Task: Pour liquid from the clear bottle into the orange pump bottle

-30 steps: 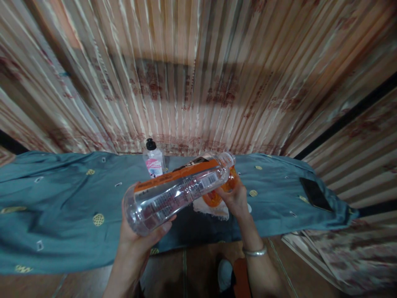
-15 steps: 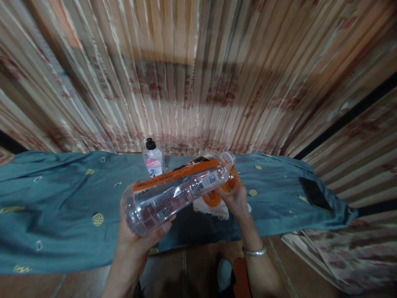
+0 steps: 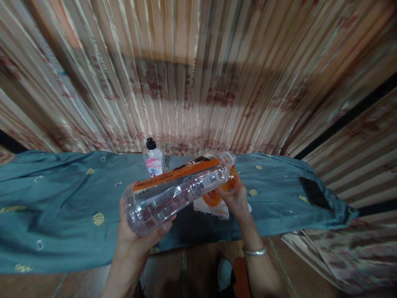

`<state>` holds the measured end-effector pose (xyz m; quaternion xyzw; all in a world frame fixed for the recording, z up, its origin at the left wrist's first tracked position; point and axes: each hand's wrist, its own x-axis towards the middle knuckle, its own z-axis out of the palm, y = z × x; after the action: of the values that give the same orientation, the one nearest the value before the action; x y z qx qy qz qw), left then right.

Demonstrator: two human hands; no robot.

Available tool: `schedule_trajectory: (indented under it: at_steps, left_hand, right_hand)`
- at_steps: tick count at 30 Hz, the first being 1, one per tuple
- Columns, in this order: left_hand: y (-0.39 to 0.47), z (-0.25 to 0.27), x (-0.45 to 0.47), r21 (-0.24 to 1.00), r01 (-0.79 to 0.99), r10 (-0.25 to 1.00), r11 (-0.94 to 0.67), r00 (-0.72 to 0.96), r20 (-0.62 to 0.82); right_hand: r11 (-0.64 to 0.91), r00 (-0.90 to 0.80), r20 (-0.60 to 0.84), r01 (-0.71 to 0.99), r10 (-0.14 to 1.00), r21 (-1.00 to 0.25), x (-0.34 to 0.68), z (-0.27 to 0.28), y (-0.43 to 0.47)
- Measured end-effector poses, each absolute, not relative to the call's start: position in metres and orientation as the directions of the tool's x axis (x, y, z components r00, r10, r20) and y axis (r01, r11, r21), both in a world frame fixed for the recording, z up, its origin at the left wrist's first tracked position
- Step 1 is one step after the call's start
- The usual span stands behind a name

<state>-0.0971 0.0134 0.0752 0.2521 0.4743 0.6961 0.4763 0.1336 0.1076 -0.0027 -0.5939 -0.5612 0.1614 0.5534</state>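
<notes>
My left hand [image 3: 136, 240] is wrapped round the lower part of a clear plastic bottle [image 3: 176, 192] with an orange and black label. The bottle lies tilted in the air, its uncapped neck pointing right and slightly away from me. My right hand [image 3: 234, 198], with a silver bangle at the wrist, grips an orange see-through container [image 3: 213, 198] below the bottle's neck. Much of that container is hidden behind the bottle and my fingers, so its exact kind does not show. Under it lies a small white fringed cloth [image 3: 214, 210].
A clear bottle with a black cap and pink label [image 3: 153, 163] stands behind the held bottle. A dark phone [image 3: 315, 193] lies at the right of the blue-green tablecloth [image 3: 62, 198]. A small white round piece [image 3: 249, 207] sits by my right wrist. Pleated curtains [image 3: 198, 82] hang behind.
</notes>
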Motion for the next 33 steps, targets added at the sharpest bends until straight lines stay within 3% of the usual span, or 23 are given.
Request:
schedule_trajectory:
  at_steps: [33]
  left_hand:
    - [0.0131,0.0778,-0.0967,0.891,-0.444,0.904,-0.091,-0.412,-0.114]
  right_hand:
    - [0.229,0.320,0.408,0.474,0.855,-0.850,0.1326,-0.0012,0.1069]
